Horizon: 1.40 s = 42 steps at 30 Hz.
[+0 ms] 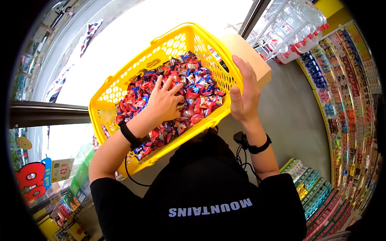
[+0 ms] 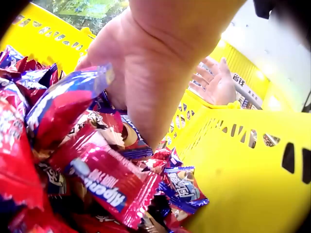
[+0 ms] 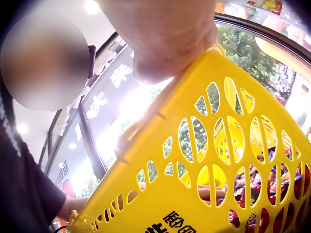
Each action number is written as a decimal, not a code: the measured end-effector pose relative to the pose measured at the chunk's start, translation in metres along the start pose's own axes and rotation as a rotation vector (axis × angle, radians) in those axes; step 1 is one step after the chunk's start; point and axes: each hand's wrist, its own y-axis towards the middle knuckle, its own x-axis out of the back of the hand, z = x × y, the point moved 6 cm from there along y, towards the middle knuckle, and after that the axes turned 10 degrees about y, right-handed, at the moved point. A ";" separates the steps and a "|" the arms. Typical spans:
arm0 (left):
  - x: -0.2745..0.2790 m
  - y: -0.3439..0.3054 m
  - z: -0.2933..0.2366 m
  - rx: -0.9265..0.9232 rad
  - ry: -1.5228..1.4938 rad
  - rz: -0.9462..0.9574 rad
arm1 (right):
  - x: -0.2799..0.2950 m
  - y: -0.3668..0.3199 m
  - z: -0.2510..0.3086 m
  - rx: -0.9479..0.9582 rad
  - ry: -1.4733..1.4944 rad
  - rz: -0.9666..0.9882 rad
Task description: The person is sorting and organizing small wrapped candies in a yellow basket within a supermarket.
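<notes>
A yellow plastic shopping basket (image 1: 138,57) with lattice walls holds a heap of small wrapped candies (image 1: 197,80) in red and blue wrappers. My left hand (image 1: 164,98) rests on the heap, fingers spread and pointing toward the far side. Close up in the left wrist view, a red candy (image 2: 109,177) marked "Alpen" lies beneath the left wrist. My right hand (image 1: 247,90) stands at the basket's right rim, its fingers straight and thumb apart. Its palm (image 2: 221,90) faces the basket in the left wrist view.
A cardboard box (image 1: 249,54) stands behind the basket's right side. Packed snack shelves (image 1: 350,100) curve along the right, with bottled water (image 1: 285,24) on a rack beyond. Glass, a door frame (image 1: 48,112) and a price sign (image 1: 62,170) are on the left.
</notes>
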 end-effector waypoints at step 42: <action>0.003 0.008 0.007 0.067 0.079 -0.011 | -0.001 0.001 0.002 0.020 -0.115 -0.027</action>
